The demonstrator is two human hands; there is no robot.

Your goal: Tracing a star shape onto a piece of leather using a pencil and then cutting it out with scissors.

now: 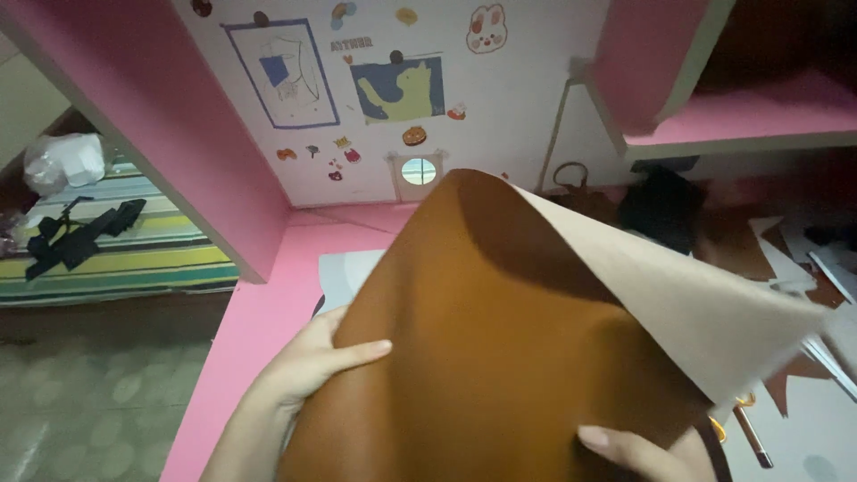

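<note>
Leather sheet [482, 375], tan-brown on its smooth face and pale beige on its reverse, fills the lower centre of the view and is held up above a pink desk [259, 330]; its upper right portion curls over toward 3 o'clock, exposing the beige underside, which tapers to a point at the right edge. Left hand [308, 361], at 8 o'clock of the sheet, is closed on the sheet's left edge, thumb lying across the brown face and fingers hidden behind. Right hand [638, 451], at 5 o'clock, shows only a thumb and part of the palm pressed to the lower edge; its fingers are out of view, so how fully it grips cannot be told. Pink shelving [714, 112] occupies 1 to 2 o'clock, and a pink upright panel [178, 134] runs along 10 o'clock. White back wall [509, 98] at 12 o'clock carries small drawings and stickers [397, 89]. Leather scraps [741, 250] lie at 3 o'clock on the desk. Striped bedding [116, 259] lies at 9 o'clock beyond the panel, above a patterned floor [89, 393].
</note>
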